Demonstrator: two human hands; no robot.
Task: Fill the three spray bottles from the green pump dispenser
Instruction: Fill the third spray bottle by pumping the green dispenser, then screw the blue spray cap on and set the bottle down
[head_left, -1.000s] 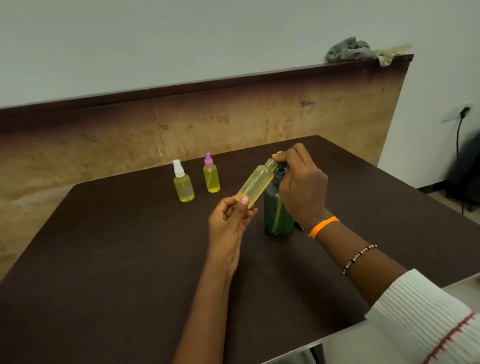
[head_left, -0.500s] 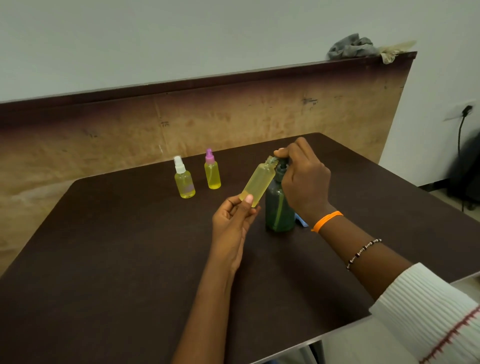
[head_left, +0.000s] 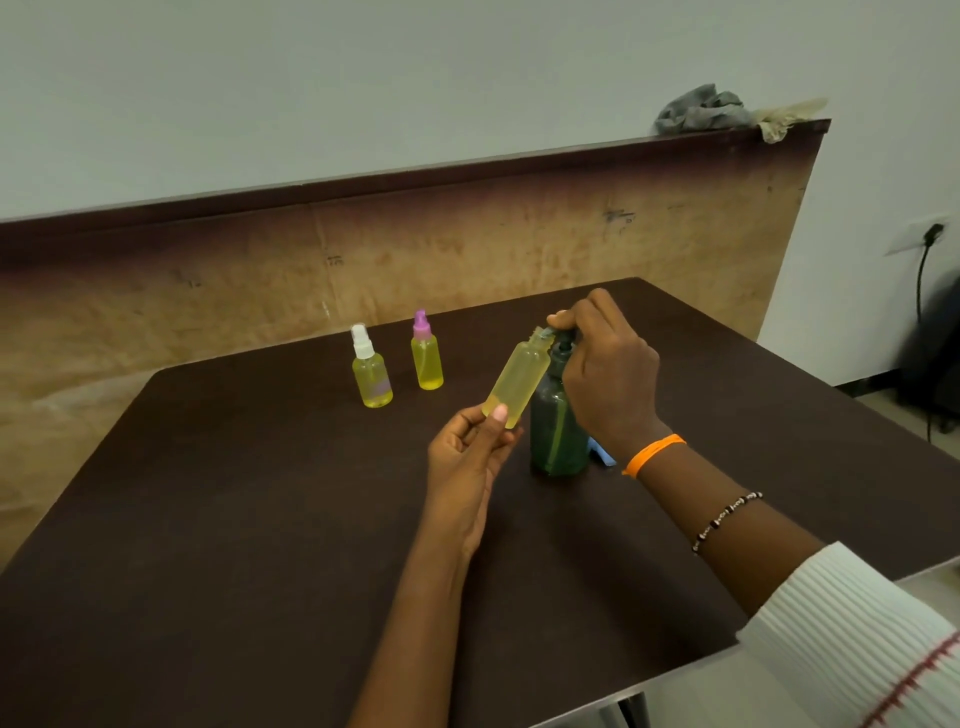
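I record a dark green dispenser (head_left: 556, 426), three yellow-filled bottles, one white-capped (head_left: 370, 375), one pink-capped (head_left: 427, 356), one uncapped (head_left: 518, 382), a dark brown table (head_left: 260, 519), an orange wristband (head_left: 653, 453), and a white ribbed sleeve (head_left: 852, 634) with red stitching.

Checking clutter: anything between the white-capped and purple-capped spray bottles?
Nothing. In the head view, only bare dark table shows between the white-capped bottle and the purple-capped bottle; they stand apart, both upright.

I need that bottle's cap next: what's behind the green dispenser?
A small blue piece peeks out behind the dispenser, by the right hand. The wrist and dispenser cover most of it, so I can't identify it.
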